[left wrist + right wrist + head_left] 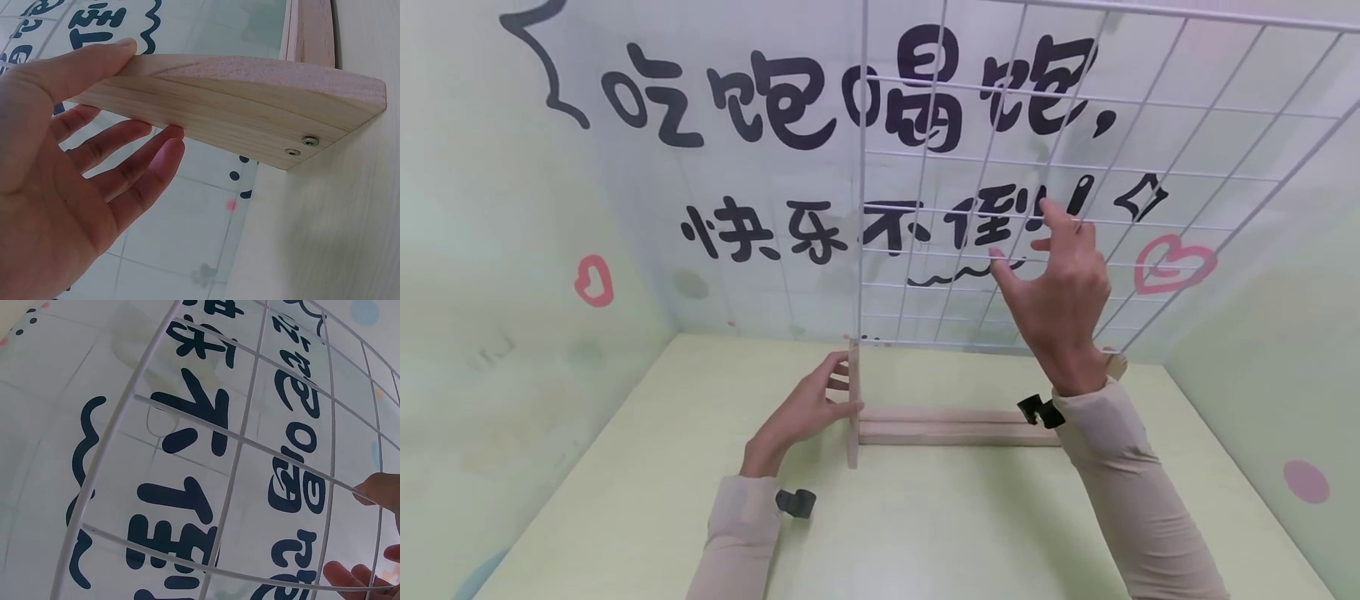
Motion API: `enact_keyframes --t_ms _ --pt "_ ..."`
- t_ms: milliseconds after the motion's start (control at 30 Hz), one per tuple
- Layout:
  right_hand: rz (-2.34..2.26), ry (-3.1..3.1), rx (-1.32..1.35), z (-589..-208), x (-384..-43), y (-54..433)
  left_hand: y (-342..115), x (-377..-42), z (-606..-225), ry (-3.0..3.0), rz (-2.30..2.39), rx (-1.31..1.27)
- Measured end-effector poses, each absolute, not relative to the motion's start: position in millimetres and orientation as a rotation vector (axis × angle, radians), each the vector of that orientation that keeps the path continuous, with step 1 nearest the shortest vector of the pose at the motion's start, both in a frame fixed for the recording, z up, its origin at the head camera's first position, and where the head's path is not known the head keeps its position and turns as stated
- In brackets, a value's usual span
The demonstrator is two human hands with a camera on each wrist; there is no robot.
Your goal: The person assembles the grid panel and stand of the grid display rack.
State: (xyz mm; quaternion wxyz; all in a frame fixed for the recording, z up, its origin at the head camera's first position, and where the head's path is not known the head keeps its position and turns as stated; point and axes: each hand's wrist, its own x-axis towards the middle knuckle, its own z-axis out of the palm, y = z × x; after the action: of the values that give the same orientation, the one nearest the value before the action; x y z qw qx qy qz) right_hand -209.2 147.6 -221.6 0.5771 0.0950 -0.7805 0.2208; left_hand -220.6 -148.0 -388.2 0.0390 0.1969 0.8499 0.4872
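My left hand point(805, 408) holds the upright end board of a pale wooden stand point(958, 433). In the left wrist view the thumb lies on the edge of this end board point(250, 119) and the fingers bend against its outer face, which has two metal screws point(302, 147). Above the stand rises a white wire grid panel point(940, 158), its left edge lined up with the end board. My right hand point(1063, 287) is at the grid's lower right part. The right wrist view shows the thumb in front of the wires and fingertips point(350, 575) behind them.
The stand rests on a pale yellow tabletop point(880, 525). Behind it is a pale wall point(760, 175) with large black characters. Side walls point(1285, 358) with pink drawings close in the left and right. My right wrist partly covers the stand's right end.
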Motion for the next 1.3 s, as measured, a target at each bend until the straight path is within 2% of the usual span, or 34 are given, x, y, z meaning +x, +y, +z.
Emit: enact_keyframes --t_ms 1300 --pt "0.474 -1.922 0.27 -235 -222 146 -148 -220 -388 2.59 1.5 0.645"
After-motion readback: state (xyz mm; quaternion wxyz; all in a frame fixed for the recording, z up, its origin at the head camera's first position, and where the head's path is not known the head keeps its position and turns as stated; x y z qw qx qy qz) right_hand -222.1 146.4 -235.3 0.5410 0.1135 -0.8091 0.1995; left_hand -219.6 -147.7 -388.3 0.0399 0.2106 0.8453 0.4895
